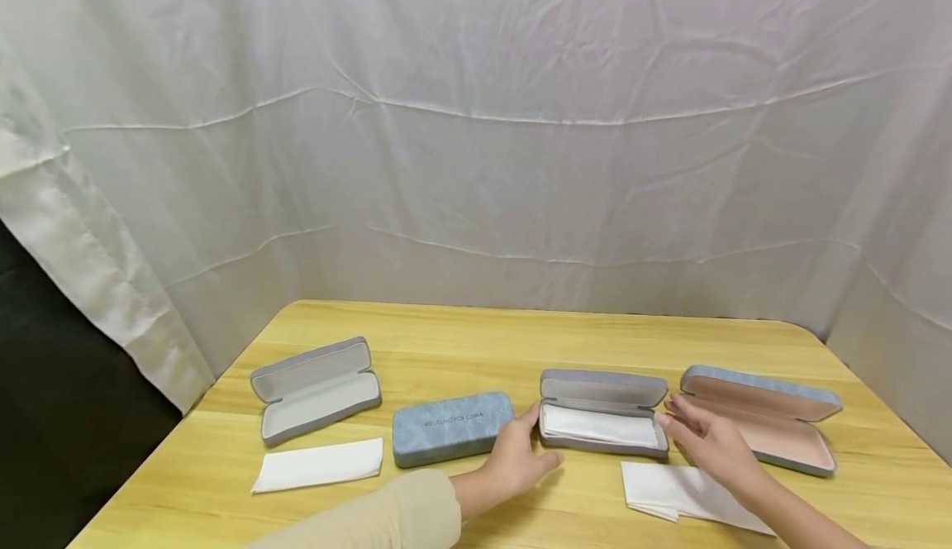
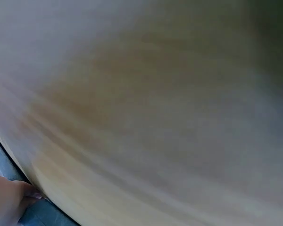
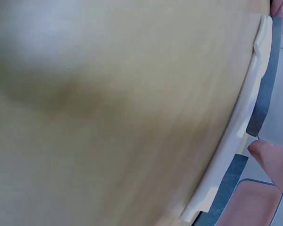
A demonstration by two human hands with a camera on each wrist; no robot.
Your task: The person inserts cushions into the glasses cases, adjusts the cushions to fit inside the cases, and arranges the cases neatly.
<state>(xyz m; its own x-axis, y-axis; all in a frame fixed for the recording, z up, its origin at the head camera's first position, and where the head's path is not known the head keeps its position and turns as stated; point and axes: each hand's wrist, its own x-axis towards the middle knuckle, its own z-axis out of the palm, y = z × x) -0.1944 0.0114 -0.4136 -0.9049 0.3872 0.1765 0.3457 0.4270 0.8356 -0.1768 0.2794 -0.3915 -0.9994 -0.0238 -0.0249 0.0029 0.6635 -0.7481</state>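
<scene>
In the head view a grey-lined open glasses case [image 1: 604,448] with a folded white cloth [image 1: 598,427] inside stands between my two hands. My left hand [image 1: 513,458] is at its left end, fingers extended, thumb pointing out in front. That hand also overlaps the right end of a closed blue glasses case [image 1: 452,427]. My right hand [image 1: 710,441] is at the open case's right end, fingers extended and thumb tip by its corner. Behind the right hand is an open blue case with pink lining [image 1: 788,441], partly hidden. The right wrist view shows the right thumb [image 3: 269,157] between the two open cases.
Another grey open case [image 1: 320,404] stands at the left of the wooden table [image 1: 461,338]. A folded white cloth [image 1: 320,465] lies in front of it. Another white cloth [image 1: 687,491] lies partly under the right forearm in view. White curtain [image 1: 476,185] hangs behind.
</scene>
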